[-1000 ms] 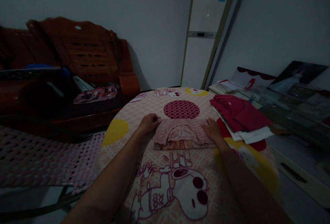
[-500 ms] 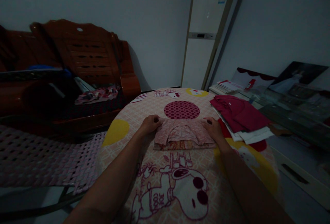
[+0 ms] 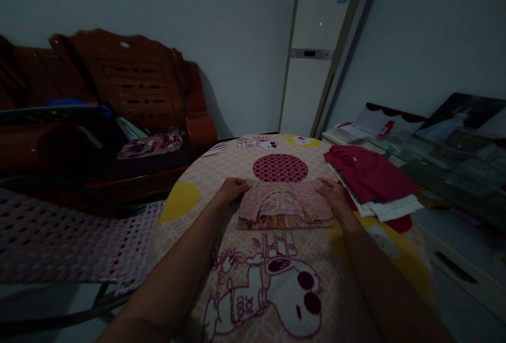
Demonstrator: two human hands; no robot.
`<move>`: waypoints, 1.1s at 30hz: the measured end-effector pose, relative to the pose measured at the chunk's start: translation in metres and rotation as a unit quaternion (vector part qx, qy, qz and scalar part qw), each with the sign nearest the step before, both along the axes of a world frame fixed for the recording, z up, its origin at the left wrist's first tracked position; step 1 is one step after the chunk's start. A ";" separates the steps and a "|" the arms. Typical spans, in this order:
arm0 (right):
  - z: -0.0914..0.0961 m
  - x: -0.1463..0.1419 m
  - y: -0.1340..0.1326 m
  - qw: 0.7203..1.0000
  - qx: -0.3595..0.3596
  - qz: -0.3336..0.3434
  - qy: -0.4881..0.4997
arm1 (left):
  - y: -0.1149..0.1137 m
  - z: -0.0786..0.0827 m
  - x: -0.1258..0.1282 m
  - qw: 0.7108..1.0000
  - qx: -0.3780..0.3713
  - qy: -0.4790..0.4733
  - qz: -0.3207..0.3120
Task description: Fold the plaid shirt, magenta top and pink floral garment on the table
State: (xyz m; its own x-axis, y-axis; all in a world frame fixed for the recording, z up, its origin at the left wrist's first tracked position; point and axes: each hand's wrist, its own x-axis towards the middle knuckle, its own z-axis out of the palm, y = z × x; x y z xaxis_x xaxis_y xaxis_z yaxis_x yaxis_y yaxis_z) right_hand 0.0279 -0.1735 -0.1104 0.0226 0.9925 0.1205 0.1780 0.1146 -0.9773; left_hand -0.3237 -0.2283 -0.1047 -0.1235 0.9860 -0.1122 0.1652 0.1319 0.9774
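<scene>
A pink heathered shirt (image 3: 284, 203) lies folded into a flat rectangle on the table, its curved neckline facing me and a brown-orange print showing along the near edge. My left hand (image 3: 234, 190) pinches the far left corner between thumb and fingers. At the far right corner, my right hand (image 3: 332, 194) rests with its fingers stretched out over the fabric. Beneath the shirt is a pink patterned tablecloth (image 3: 241, 269) with cartoon dogs and yellow and dark pink spots.
To the right, a folded crimson garment (image 3: 369, 174) lies on white cloth at the table's edge. Beyond it stands a glass-topped cabinet (image 3: 430, 158) with papers and a picture. A woven chair (image 3: 79, 237) and a carved wooden sofa (image 3: 134, 85) are on the left, a tall white air conditioner (image 3: 306, 90) behind.
My right hand has loosened its pinch and its fingers now lie flatter at the shirt's right corner. The left hand still pinches its corner. The view has shifted slightly.
</scene>
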 end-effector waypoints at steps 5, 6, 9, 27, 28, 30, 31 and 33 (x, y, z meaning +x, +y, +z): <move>0.003 -0.003 -0.001 1.000 0.008 0.016 -0.023 | -0.001 0.001 0.001 1.000 0.013 -0.014 0.013; 0.004 -0.004 -0.002 0.999 0.013 0.006 -0.033 | -0.001 0.002 0.001 1.000 0.010 -0.011 0.015; 0.006 -0.006 -0.003 0.999 0.007 -0.027 -0.043 | -0.004 0.005 0.001 1.000 -0.013 -0.014 -0.005; 0.016 -0.008 -0.010 0.999 -0.017 -0.023 0.030 | -0.009 0.028 -0.008 0.997 -0.017 0.067 -0.046; 0.020 -0.007 -0.010 0.998 -0.014 -0.026 0.049 | -0.008 0.033 -0.004 0.998 -0.010 0.050 -0.040; 0.030 -0.005 -0.012 0.995 0.005 -0.036 0.092 | -0.002 0.046 0.008 1.000 0.009 0.013 -0.017; 0.036 -0.002 -0.013 0.992 0.023 -0.051 0.112 | 0.004 0.054 0.016 1.000 0.024 -0.002 -0.003; 0.049 0.006 -0.013 0.982 0.069 -0.111 0.140 | 0.021 0.073 0.038 0.998 0.058 -0.009 0.020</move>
State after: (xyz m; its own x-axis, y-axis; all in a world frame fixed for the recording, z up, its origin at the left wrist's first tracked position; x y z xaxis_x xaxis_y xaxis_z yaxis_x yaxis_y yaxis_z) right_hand 0.0339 -0.1869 -0.0611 0.2870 0.9342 0.2117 -0.0595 0.2380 -0.9694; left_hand -0.2860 -0.2069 -0.0319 -0.1611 0.9869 -0.0001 0.1437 0.0236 0.9893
